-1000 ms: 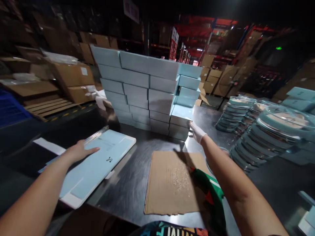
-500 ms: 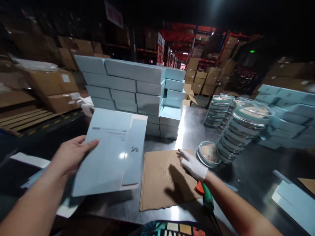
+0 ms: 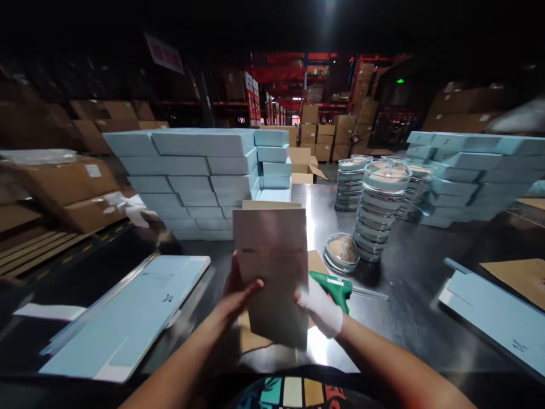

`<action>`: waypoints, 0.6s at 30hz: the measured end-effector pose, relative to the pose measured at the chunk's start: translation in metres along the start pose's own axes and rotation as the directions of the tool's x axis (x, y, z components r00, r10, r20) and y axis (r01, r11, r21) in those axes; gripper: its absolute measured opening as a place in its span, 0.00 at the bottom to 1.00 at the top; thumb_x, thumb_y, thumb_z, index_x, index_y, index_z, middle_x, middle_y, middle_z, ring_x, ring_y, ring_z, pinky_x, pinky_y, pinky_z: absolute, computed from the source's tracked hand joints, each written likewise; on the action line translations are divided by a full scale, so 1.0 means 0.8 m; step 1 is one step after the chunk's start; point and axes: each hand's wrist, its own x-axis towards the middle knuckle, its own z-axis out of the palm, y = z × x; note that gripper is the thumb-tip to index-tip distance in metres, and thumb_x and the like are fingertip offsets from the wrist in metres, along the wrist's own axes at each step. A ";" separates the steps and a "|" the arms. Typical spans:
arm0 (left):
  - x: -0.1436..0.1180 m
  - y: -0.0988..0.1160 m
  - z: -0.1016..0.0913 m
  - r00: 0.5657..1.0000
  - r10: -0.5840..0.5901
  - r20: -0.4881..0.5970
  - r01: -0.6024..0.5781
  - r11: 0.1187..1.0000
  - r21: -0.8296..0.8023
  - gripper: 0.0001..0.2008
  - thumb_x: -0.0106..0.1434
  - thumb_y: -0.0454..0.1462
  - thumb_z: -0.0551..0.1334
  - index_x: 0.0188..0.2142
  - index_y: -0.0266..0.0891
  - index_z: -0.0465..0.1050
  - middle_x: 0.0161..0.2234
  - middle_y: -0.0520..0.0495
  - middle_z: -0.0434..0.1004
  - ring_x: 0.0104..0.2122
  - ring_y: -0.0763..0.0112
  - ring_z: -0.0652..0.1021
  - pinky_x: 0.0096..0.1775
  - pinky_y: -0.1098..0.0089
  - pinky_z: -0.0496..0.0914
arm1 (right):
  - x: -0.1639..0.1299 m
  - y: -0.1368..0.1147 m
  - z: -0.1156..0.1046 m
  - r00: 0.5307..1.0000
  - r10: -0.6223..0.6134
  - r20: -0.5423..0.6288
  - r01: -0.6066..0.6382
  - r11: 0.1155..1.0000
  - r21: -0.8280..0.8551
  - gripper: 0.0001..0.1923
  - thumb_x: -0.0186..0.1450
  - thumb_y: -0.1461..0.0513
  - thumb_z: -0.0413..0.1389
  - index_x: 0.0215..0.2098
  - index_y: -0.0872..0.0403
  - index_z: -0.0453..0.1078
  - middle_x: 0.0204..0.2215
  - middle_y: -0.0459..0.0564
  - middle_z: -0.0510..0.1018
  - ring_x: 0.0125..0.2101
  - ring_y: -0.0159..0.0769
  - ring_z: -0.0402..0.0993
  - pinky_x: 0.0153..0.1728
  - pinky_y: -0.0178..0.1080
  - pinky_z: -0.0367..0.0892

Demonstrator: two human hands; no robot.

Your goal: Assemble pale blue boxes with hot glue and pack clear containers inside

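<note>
A flat box blank point(image 3: 272, 261) stands upright in front of me, its plain greyish inner side facing me, held from both sides. My bare left hand point(image 3: 238, 292) grips its lower left edge. My right hand point(image 3: 319, 304), in a white glove, grips the lower right edge. Under the blank lies a brown cardboard sheet point(image 3: 317, 262), mostly hidden. A green glue gun point(image 3: 334, 286) lies just right of my right hand. One round clear-lidded dish point(image 3: 342, 253) sits on the table behind it.
A wall of stacked light-blue boxes point(image 3: 191, 176) stands at the back left, and another stack of light-blue boxes point(image 3: 472, 176) at the right. Stacks of round lidded dishes point(image 3: 381, 204) stand between them. Flat blue blanks point(image 3: 128, 318) lie at left, and another blue blank point(image 3: 496, 318) at right. Cartons and shelving fill the background.
My left hand lifted a blank off the left pile and brought it to the middle, turned upright. My right hand came back from the box stack and took hold of it.
</note>
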 end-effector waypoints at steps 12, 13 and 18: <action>-0.007 0.004 0.004 0.817 0.568 0.101 -0.577 0.809 0.114 0.47 0.61 0.53 0.76 0.74 0.55 0.59 0.70 0.35 0.68 0.63 0.40 0.78 0.50 0.51 0.82 | 0.024 -0.032 -0.018 0.928 -0.117 -0.355 0.115 0.993 -0.028 0.44 0.53 0.28 0.68 0.50 0.51 0.80 0.46 0.56 0.86 0.50 0.55 0.82 0.58 0.54 0.77; -0.004 0.010 0.002 0.790 0.603 0.108 -0.612 0.785 0.095 0.44 0.62 0.53 0.75 0.73 0.55 0.59 0.73 0.34 0.64 0.66 0.40 0.75 0.53 0.50 0.81 | 0.027 -0.030 -0.015 0.917 -0.114 -0.383 0.114 0.993 -0.022 0.42 0.54 0.27 0.67 0.45 0.51 0.80 0.43 0.56 0.86 0.47 0.54 0.82 0.55 0.54 0.78; -0.001 0.021 -0.011 0.805 0.572 0.155 -0.591 0.753 0.289 0.43 0.60 0.52 0.77 0.70 0.52 0.64 0.66 0.36 0.74 0.63 0.44 0.79 0.57 0.50 0.79 | 0.042 -0.021 -0.002 0.880 -0.157 -0.449 0.150 0.987 -0.053 0.32 0.61 0.31 0.64 0.36 0.51 0.76 0.36 0.53 0.84 0.42 0.48 0.81 0.49 0.49 0.78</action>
